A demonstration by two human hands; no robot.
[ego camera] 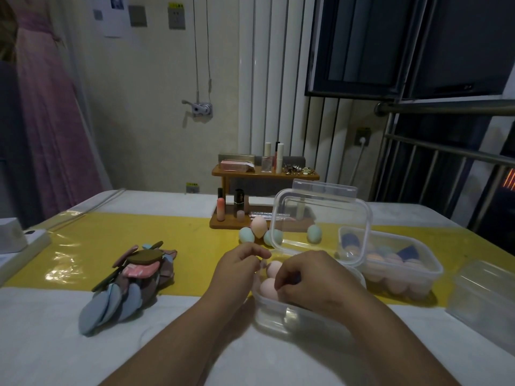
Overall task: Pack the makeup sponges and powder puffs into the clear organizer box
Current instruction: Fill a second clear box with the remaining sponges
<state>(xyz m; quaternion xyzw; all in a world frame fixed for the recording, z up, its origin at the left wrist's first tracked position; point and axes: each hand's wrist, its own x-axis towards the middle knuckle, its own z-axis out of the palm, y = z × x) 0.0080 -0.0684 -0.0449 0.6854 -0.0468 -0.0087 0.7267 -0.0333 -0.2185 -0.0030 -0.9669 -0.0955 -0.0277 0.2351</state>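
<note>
Loosely curled, the left hand (240, 264) idles while the right hand (305, 278) grips an egg-shaped pink sponge (267, 288) in the clear box (278, 316).

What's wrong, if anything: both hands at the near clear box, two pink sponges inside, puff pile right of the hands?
Puff pile is left of the left hand and right hand, not right, per the head view. Hands at the near clear box, two pink sponges inside: correct.

The left hand (238, 267) and right hand (306, 277) are bare. The left arm (178, 338), at 7 o'clock, and the right arm (390, 338), at 5 o'clock, are bare too. The light is too dim to show the nails.
</note>
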